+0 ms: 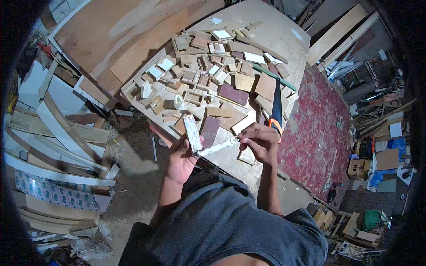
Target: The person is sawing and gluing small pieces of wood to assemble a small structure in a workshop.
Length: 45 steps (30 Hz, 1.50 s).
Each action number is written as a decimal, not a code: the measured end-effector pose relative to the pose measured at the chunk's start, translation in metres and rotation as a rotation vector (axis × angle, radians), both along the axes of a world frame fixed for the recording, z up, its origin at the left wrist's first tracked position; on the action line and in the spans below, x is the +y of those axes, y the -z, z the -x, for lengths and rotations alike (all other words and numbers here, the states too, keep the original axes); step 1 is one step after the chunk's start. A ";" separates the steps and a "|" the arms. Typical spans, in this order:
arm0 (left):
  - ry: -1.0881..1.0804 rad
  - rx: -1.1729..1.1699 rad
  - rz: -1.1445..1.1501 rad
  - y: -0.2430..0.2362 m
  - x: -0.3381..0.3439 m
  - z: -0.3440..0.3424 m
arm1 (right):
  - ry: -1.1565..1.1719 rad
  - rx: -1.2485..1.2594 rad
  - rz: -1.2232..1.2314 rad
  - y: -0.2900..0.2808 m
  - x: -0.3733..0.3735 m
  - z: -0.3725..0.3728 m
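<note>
White-smeared block (191, 133): near the centre of the frame, in the left hand, above the table's near edge.
Block's long axis: close to upright in the frame, top end leaning slightly left.
Block's look: a narrow piece, its face streaked with uneven white.
White-coated strip (219, 145): thin and straight, slanting from the block's lower end up to the right; whether it is joined to the block or only touching, I cannot tell.
Left hand (179, 159): palm turned up, wrist below, cradling the block's lower part between thumb and fingers.
Right hand (261, 141): knuckles uppermost, wrist bent inward, pinching the strip's right end between thumb and fingertips.
Forearms: both rise from the lower frame, left and right of the dark shirt (230, 221).
Saw (277, 104): black blade pointing up, orange handle just beside the right hand.
Table (248, 17): upper middle, strewn with wooden offcuts (234, 94).
Red floor (317, 133): right of the table.
</note>
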<state>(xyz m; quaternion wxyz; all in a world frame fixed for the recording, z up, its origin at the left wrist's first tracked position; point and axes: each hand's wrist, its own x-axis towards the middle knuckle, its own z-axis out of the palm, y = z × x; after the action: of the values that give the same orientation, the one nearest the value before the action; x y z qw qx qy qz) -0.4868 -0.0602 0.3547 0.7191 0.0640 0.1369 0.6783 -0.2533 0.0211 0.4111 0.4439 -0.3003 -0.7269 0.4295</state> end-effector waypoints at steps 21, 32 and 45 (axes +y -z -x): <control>0.015 0.014 0.005 0.030 0.014 0.023 | -0.080 -0.176 -0.051 0.029 0.041 0.027; -0.199 0.132 0.430 0.089 -0.033 0.058 | 0.177 -0.311 0.335 0.168 0.141 0.087; -0.269 0.162 0.587 0.112 -0.055 0.077 | 0.048 -0.854 -0.228 0.286 0.217 0.201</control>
<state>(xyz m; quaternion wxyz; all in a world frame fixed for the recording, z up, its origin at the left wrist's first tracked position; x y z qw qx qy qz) -0.5643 -0.1154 0.2430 0.5977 -0.1111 0.3905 0.6913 -0.4542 0.2385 0.1250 0.1436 -0.4167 -0.8806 0.1737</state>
